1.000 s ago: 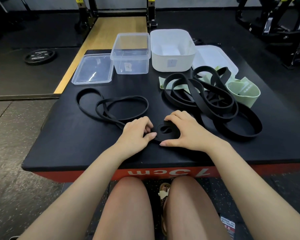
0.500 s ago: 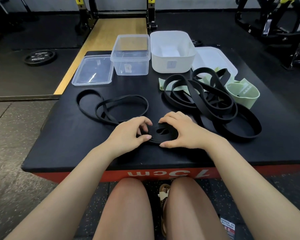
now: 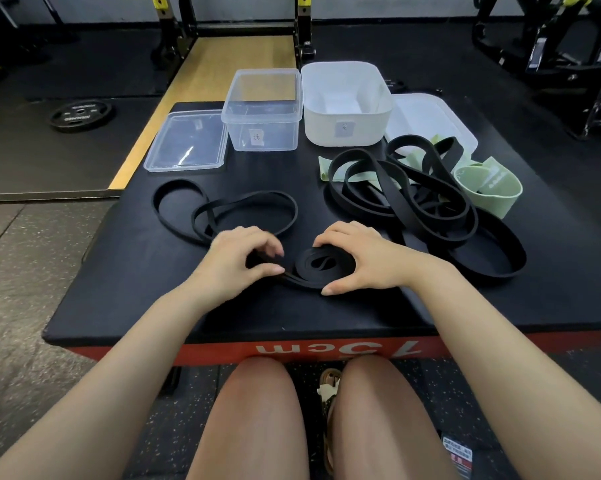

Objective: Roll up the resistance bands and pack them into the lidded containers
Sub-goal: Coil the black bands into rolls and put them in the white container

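- A matte black padded platform [image 3: 136, 271] stands on speckled gym flooring.
- The right hand [image 3: 361, 261] curls round a flat rubbery coil [image 3: 321, 266] near the front edge.
- The left hand [image 3: 236, 261] pinches the thin black band [image 3: 229, 213] trailing from it.
- Clear container [image 3: 262, 112] and white container [image 3: 345, 105] sit open behind.

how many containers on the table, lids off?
2, both open: clear container at the back centre, white container to its right. Their lids lie flat alongside, outside each.

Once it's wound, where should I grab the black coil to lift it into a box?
Probably pinch the rolled band across its outer edges from above, as the right hand cups it now. It lies flat, and squeezing the sides should stop the layers springing open.
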Motion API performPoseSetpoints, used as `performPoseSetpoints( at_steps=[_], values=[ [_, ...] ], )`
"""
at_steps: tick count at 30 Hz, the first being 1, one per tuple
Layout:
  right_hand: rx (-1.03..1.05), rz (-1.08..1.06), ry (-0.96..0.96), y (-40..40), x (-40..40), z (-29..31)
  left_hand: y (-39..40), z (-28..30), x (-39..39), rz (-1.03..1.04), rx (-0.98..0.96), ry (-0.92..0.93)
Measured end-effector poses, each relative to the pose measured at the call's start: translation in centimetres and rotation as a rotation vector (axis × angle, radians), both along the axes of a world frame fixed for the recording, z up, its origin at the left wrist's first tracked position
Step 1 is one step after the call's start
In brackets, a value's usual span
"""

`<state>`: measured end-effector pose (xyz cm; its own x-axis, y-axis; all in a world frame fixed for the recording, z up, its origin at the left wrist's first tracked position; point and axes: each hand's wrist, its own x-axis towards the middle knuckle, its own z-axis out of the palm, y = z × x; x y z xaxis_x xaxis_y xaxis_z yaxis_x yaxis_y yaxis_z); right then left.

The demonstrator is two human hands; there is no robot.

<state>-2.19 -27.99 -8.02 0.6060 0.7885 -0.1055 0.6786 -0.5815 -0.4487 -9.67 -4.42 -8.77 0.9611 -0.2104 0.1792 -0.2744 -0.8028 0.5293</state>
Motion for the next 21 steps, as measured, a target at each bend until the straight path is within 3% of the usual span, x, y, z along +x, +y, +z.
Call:
performPoseSetpoints(
  at_steps=[2,7,12,21],
  values=[
    [0.006,-0.003,0.005,-0.1,0.0,0.0,1.4,0.0,-0.2,-0.049,0.159,-0.030],
    [0.007,-0.010,0.017,-0.1,-0.2,0.1,2.1,0.8,0.0,-0.090,0.341,-0.016],
    [-0.004,-0.007,0.016,-0.1,-0.1,0.2,2.3,1.3,-0.6,-0.070,0.482,0.139],
    [-0.001,-0.020,0.025,-0.1,-0.3,0.3,3.1,1.7,-1.1,-0.047,0.460,0.229]
  ],
)
